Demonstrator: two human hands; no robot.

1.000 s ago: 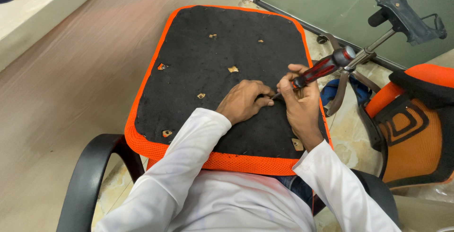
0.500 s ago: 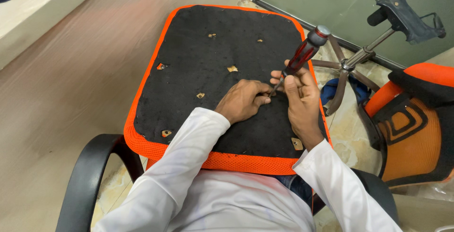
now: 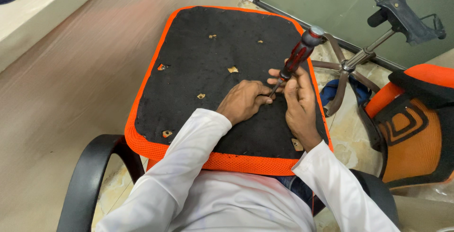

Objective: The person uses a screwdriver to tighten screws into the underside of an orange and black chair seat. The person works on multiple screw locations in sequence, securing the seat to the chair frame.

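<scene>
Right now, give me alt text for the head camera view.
The right hand holds a red-and-black screwdriver tip-down on the black underside of an orange-edged chair seat, the left hand steadying at the tip. A chair base lies beyond.

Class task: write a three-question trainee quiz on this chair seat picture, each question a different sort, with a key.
1. True or false: the right hand grips the screwdriver.
2. The left hand rests on: A) the upturned seat cushion, B) the black armrest, C) the chair base.
3. What colour is the cushion's mesh edging?

Key: 1 true; 2 A; 3 orange.
</scene>
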